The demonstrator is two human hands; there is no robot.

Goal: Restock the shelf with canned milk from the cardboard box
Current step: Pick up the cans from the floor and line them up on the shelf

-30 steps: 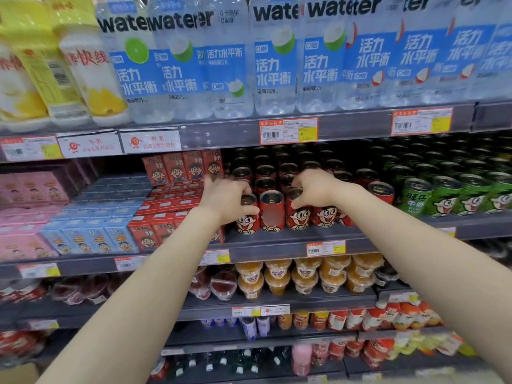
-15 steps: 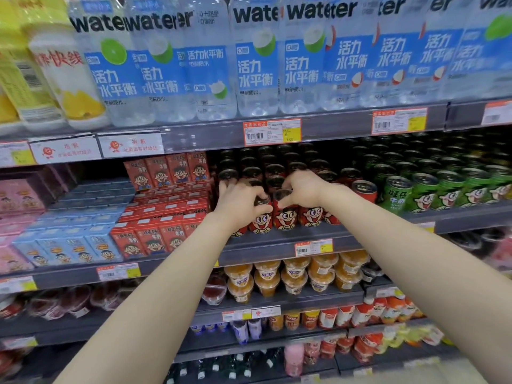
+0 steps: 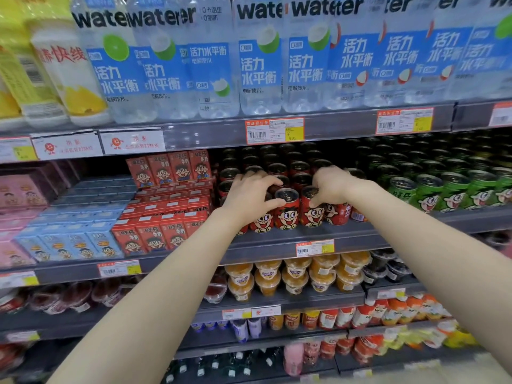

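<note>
Fingers (image 3: 273,204) of the left hand (image 3: 249,196) and right hand (image 3: 331,187) curl closed on front-row red cartoon-faced milk cans (image 3: 286,210) standing on the grey metal shelf (image 3: 277,239). Likely step: squaring the row; next, let go and fetch more.

shelf (image 3: 277,239) grey, price-tagged | on it: red milk cans (image 3: 286,214), green cans (image 3: 454,194), red cartons (image 3: 152,236)

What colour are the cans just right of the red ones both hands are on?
Green cans with a cartoon face on the front, seen in the head view.
</note>
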